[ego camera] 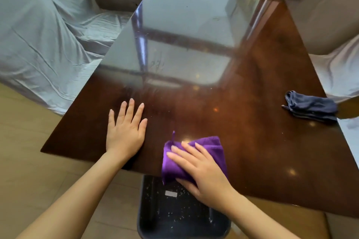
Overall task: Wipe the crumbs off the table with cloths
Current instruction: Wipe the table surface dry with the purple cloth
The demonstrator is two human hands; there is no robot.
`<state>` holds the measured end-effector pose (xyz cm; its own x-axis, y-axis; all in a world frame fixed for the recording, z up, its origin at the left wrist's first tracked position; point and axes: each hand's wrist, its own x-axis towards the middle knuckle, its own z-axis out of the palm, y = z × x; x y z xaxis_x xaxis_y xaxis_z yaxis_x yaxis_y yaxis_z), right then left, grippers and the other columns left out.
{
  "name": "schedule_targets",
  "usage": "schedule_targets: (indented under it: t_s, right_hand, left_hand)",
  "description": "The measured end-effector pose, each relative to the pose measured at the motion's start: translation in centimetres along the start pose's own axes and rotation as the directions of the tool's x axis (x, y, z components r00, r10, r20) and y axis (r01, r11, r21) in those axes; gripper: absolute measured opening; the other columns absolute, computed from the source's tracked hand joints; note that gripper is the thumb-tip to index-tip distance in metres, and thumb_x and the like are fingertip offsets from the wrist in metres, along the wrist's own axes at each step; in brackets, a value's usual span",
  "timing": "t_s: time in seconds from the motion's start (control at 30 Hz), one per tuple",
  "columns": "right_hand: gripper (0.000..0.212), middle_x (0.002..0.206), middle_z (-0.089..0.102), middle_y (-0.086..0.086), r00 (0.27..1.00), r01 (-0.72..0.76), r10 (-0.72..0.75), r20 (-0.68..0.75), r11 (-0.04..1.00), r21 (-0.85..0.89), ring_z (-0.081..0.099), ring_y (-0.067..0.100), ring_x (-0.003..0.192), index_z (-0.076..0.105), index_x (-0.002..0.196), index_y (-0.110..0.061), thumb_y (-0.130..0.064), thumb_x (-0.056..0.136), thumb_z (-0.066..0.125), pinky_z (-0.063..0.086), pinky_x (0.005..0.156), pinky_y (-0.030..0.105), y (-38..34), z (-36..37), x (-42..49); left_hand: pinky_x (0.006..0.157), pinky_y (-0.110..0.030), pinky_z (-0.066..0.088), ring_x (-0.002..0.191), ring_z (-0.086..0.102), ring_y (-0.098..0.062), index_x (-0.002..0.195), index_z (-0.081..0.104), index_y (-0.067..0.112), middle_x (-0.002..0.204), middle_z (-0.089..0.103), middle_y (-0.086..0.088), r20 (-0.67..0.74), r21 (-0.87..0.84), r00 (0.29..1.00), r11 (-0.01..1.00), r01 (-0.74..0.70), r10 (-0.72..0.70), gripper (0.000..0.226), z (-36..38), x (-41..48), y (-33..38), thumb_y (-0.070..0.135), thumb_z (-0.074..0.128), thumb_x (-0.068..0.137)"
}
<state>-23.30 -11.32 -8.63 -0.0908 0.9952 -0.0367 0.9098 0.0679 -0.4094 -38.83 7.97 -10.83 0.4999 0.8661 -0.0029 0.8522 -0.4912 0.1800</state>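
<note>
Head view only. Right hand (pixel 202 170) lies palm-down on a folded purple cloth (pixel 209 145), fingers long and slightly spread over it, thumb tucked round the near fold, so the cloth is pressed to the table (pixel 252 141) rather than pinched. Cloth sits at the near edge of the table, its near part hanging just over the rim. Directly below that edge stands a dark bin (pixel 174 219) with pale crumbs (pixel 180 215) scattered inside. Left hand (pixel 126 128) is flat on the wood, fingers spread, holding nothing, just beside the cloth and apart from it; it looks like a brace. A second cloth, dark blue (pixel 310 106), lies bunched near the right edge, well apart from both hands and untouched. Faint specks show on the glossy top further out; glare hides whether more remain. Judgement: step in hand is the end of a pull stroke, sweeping crumbs over the edge into the bin. Next move likely calls for lifting the cloth, reaching out toward the specks, and drawing back to the same edge over the bin.
</note>
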Motion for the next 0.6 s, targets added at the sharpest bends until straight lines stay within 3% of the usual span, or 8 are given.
schedule_targets:
  t_s: [0.07,0.1,0.17,0.2,0.27,0.37,0.47,0.6]
  right_hand:
    - [0.064,0.150,0.032,-0.015,0.999,0.049,-0.049,0.016,0.999,-0.018,0.017,0.008,0.141,0.025,0.142,-0.037,-0.032,0.087,0.058,0.006,0.116,0.039,-0.1,0.0,-2.0]
    - [0.066,0.147,0.039,-0.011,0.997,0.080,-0.081,-0.012,0.997,-0.022,0.027,0.011,0.139,0.032,0.141,-0.033,-0.024,0.083,0.063,0.016,0.116,0.041,0.0,-0.3,-2.6]
    - [0.069,0.137,0.052,-0.002,0.983,0.099,-0.095,-0.156,0.995,0.018,0.047,0.017,0.128,0.048,0.134,-0.022,-0.001,0.071,0.066,0.038,0.108,0.040,0.7,-1.6,-3.0]
    - [0.072,0.134,0.055,0.002,0.966,0.076,-0.059,-0.253,0.995,0.059,0.051,0.019,0.123,0.052,0.131,-0.017,0.007,0.063,0.062,0.042,0.105,0.038,1.4,-2.6,-2.8]
    - [0.074,0.133,0.053,0.007,0.906,0.006,0.042,-0.420,0.993,0.114,0.049,0.021,0.123,0.052,0.129,-0.012,0.010,0.058,0.056,0.036,0.108,0.032,3.6,-5.6,-1.6]
    - [0.065,0.134,0.052,0.012,0.835,-0.153,0.197,-0.513,0.980,0.128,0.046,0.025,0.124,0.048,0.134,-0.011,0.007,0.072,0.058,0.029,0.109,0.024,8.4,-10.5,1.9]
    - [0.057,0.137,0.051,0.012,0.849,-0.291,0.327,-0.414,0.945,0.150,0.047,0.030,0.126,0.040,0.139,-0.016,-0.007,0.085,0.060,0.032,0.106,0.033,13.7,-13.4,5.8]
    - [0.057,0.139,0.051,0.009,0.889,-0.395,0.415,-0.191,0.908,0.138,0.047,0.028,0.127,0.035,0.141,-0.019,-0.031,0.090,0.056,0.033,0.109,0.038,17.1,-11.3,7.6]
  left_hand:
    - [0.116,-0.044,-0.006,0.145,-0.003,-0.017,0.145,0.003,0.030,0.158,0.002,0.001,-0.015,-0.010,1.000,1.000,-0.018,0.018,0.054,-0.2,-0.1,0.0,0.044,0.018,0.096]
    - [0.116,-0.044,-0.006,0.145,-0.002,-0.017,0.145,0.004,0.030,0.158,0.003,0.000,-0.026,-0.023,0.999,0.999,-0.031,0.030,0.054,-0.3,-0.2,0.1,0.043,0.020,0.096]
    - [0.116,-0.044,-0.005,0.145,0.000,-0.017,0.146,0.007,0.030,0.158,0.006,0.000,-0.040,-0.056,0.997,0.996,-0.067,0.065,0.053,-0.5,-0.3,0.9,0.044,0.022,0.096]
    - [0.116,-0.044,-0.005,0.145,-0.001,-0.017,0.146,0.009,0.030,0.158,0.006,0.000,-0.038,-0.066,0.995,0.993,-0.097,0.095,0.053,-0.6,-0.2,1.6,0.045,0.021,0.096]
    - [0.116,-0.043,-0.006,0.145,-0.002,-0.015,0.146,0.010,0.032,0.158,0.005,0.002,-0.022,-0.079,0.986,0.982,-0.169,0.168,0.055,-0.4,0.0,3.7,0.049,0.017,0.094]
    - [0.116,-0.045,-0.009,0.145,-0.006,-0.014,0.146,0.007,0.034,0.158,0.001,0.004,0.019,-0.061,0.978,0.976,-0.208,0.210,0.055,0.5,0.1,6.1,0.050,0.017,0.094]
    - [0.116,-0.046,-0.009,0.145,-0.005,-0.014,0.146,0.005,0.034,0.158,0.001,0.005,0.008,0.022,0.981,0.980,-0.196,0.196,0.058,1.3,0.1,6.3,0.053,0.013,0.092]
    - [0.115,-0.046,-0.008,0.145,-0.003,-0.014,0.145,0.004,0.035,0.158,0.003,0.005,-0.004,0.046,0.980,0.979,-0.200,0.201,0.059,1.4,0.1,6.1,0.054,0.008,0.090]
